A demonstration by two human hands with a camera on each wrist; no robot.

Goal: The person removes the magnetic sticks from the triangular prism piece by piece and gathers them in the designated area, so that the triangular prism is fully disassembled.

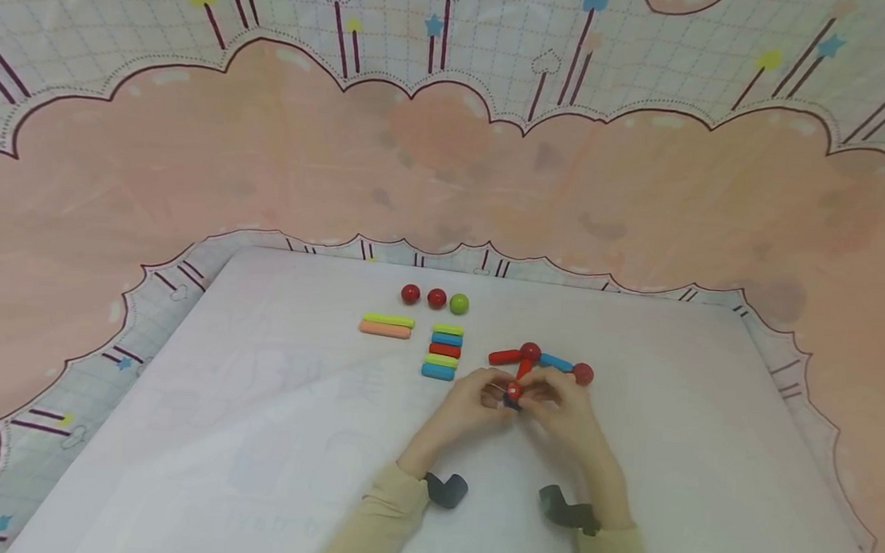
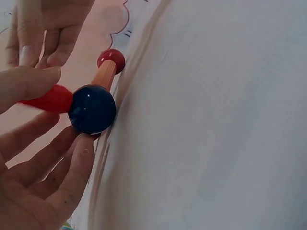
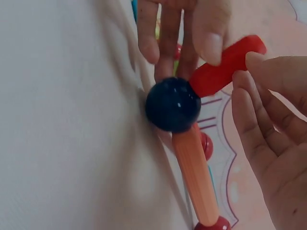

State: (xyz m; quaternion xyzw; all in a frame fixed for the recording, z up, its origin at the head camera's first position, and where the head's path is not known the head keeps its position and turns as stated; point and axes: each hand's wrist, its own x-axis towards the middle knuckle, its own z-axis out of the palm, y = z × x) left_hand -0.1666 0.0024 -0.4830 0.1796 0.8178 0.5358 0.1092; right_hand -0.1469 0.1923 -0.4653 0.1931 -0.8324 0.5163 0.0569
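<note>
Both hands meet over a dark blue ball (image 2: 92,109) at the near end of a toy frame of sticks and balls. My left hand (image 1: 474,399) holds the ball, with fingertips against it and the thumb on a short red stick (image 3: 216,69) that meets it. My right hand (image 1: 565,408) pinches that red stick's outer end between thumb and finger. An orange stick (image 3: 194,177) joins the blue ball to a red ball (image 2: 111,61). Farther along the frame, a red stick (image 1: 504,357) and a blue stick (image 1: 556,362) lead off a red ball (image 1: 530,351); another red ball (image 1: 583,373) ends the blue one.
Left of the hands on the white table (image 1: 254,434) lies a column of several short sticks (image 1: 445,351). Beside it are a longer yellow stick (image 1: 388,320) and an orange stick (image 1: 385,330). Behind stand two red balls (image 1: 410,294) and a green ball (image 1: 459,303).
</note>
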